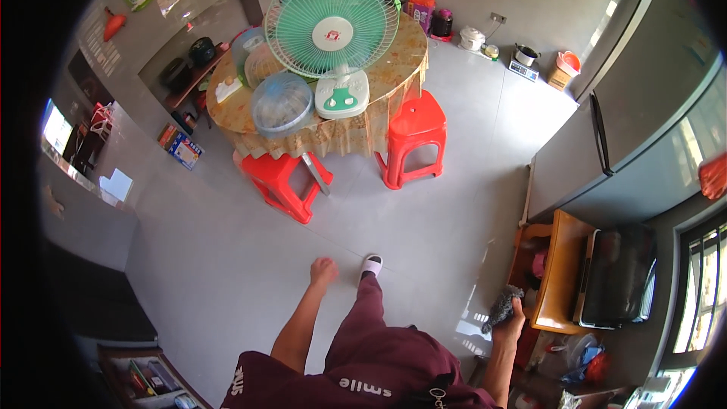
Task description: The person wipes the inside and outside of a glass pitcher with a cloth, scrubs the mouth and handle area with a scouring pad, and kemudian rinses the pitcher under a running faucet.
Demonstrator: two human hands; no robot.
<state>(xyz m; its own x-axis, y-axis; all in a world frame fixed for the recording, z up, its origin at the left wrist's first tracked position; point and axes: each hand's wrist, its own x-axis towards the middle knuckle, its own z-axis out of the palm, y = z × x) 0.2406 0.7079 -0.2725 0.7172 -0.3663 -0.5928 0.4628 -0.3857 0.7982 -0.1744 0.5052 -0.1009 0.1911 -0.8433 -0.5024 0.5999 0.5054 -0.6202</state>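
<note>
My right hand [509, 326] grips a dark grey, shaggy cleaning pad [501, 309], whose exact material I cannot make out. It is held out at the right, near the wooden cabinet [559, 272]. Over the grey floor [238, 261], my left hand [324, 271] hangs in front of my body with its fingers loosely curled. No object shows in it, though its palm side is hidden. One foot in a pale slipper [372, 264] is stretched forward on the floor.
Ahead stands a round cloth-covered table [392, 76] bearing a green table fan [332, 34] and a blue domed food cover [282, 103]. Red plastic stools [419, 116] stand at its edge. A fridge [636, 85] is at right; an electric pot [525, 55] sits by the far wall.
</note>
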